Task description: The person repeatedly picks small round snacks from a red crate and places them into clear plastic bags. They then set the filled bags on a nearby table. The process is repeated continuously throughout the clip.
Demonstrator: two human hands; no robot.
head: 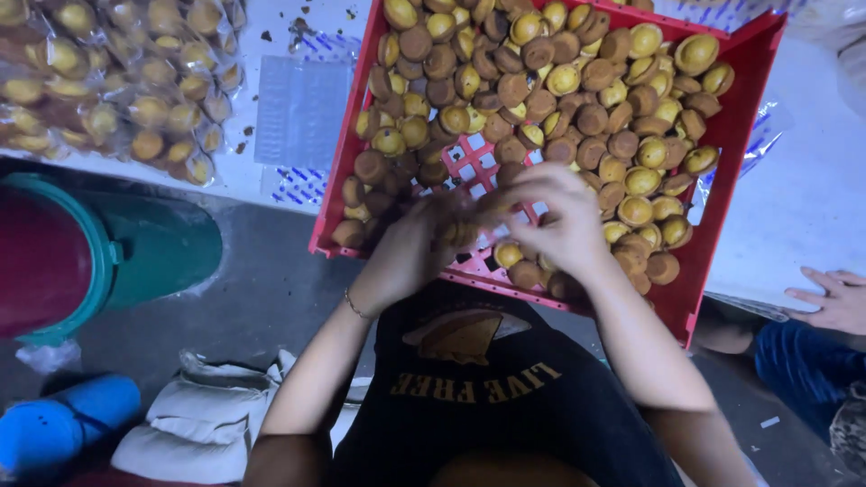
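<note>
Head view: your left hand (pixel 406 248) and right hand (pixel 550 221) meet over the near edge of the red crate (pixel 713 234). Both have fingers curled in around a short row of small round cakes (pixel 465 233), held between the two hands just above the crate's grid floor. Motion blur there, so I can't tell how many cakes or exact finger contact. Loose cakes (pixel 541 90) fill the rest of the crate, piled toward the far side. Bagged cakes (pixel 117 81) lie on the white table (pixel 803 198), top left, cut off by the frame. Another person's hand (pixel 834 298) rests at the right edge. A teal bin (pixel 108 252) is on the left, partly cropped.
</note>
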